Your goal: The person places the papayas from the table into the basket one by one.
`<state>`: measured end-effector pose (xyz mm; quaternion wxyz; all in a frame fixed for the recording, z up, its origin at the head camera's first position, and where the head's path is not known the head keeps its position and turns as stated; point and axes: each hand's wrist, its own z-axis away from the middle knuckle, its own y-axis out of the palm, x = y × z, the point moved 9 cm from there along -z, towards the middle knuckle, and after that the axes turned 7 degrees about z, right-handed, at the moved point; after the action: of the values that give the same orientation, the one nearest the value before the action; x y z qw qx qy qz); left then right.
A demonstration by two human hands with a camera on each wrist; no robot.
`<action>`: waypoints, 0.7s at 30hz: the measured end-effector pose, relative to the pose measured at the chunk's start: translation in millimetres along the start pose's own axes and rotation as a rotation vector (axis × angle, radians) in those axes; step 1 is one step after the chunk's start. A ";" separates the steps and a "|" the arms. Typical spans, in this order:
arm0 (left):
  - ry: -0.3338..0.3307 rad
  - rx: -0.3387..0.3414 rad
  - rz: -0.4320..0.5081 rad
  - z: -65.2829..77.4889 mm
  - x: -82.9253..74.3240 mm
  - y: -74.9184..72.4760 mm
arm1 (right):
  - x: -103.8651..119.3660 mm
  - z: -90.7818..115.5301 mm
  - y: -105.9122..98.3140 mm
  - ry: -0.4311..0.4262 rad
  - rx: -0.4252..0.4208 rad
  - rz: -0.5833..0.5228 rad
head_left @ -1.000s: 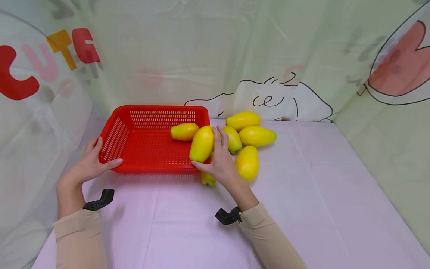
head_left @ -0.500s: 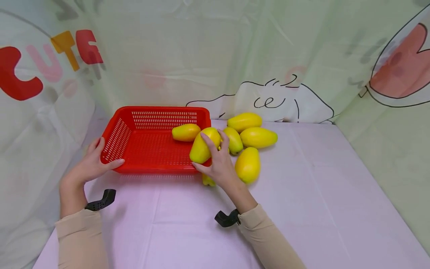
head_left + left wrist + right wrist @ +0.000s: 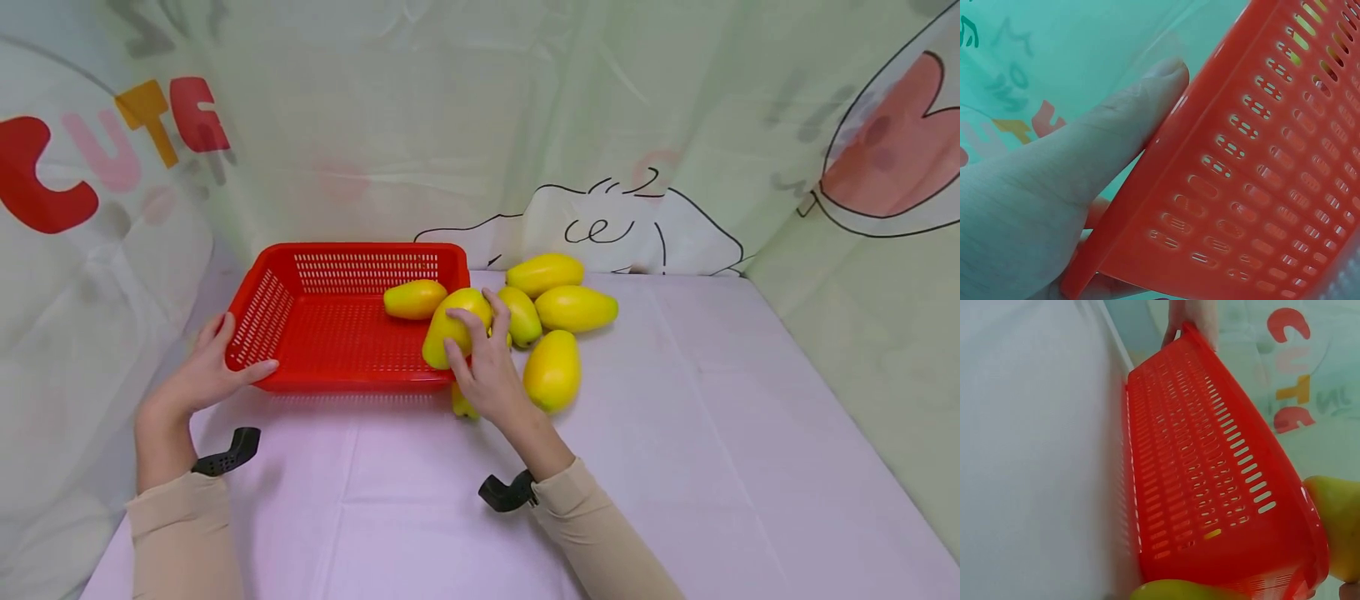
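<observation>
- Head view: a red basket [image 3: 330, 333] sits on the cloth-covered bench [image 3: 675, 467], left of the middle, its long back rim near the bench's back edge.
- The left hand [image 3: 197, 379] has its grip clamped on the basket's left end, toward the front corner; in the left wrist view the thumb lies along the rim, with parts of other fingers showing beyond it.
- The right hand [image 3: 491, 371] has its grip closed about a tilted yellow fruit [image 3: 435, 343], thumb and fingers bent against it, over the basket's front right corner.
- From the right wrist, that fruit shows above the rim, beside the corner; whether it touches the rim I cannot tell.
- An inner fruit [image 3: 415, 302], also yellow, lies in the basket near its right end.
- A half-hidden fruit [image 3: 462, 404] shows just outside the basket's front right corner, below the right hand.
- Four loose fruits [image 3: 552, 372] lie on the bench right of the basket: two toward the back edge, one just behind the right hand, one nearer the front edge.
- Beyond the bench's back edge hangs a pale backdrop [image 3: 465, 117]; black mounts [image 3: 506, 493] sit at both wrists, by beige sleeves [image 3: 603, 533].
</observation>
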<state>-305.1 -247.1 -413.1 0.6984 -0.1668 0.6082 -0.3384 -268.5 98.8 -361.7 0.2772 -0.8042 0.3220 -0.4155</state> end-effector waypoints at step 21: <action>-0.002 0.001 0.003 1.8 -1.0 0.5 | 19.0 4.0 8.5 -0.093 0.038 0.072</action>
<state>-303.2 -246.4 -412.3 0.6997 -0.1660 0.6073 -0.3377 -259.1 79.9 -360.4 0.3218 -0.8051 0.3296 -0.3737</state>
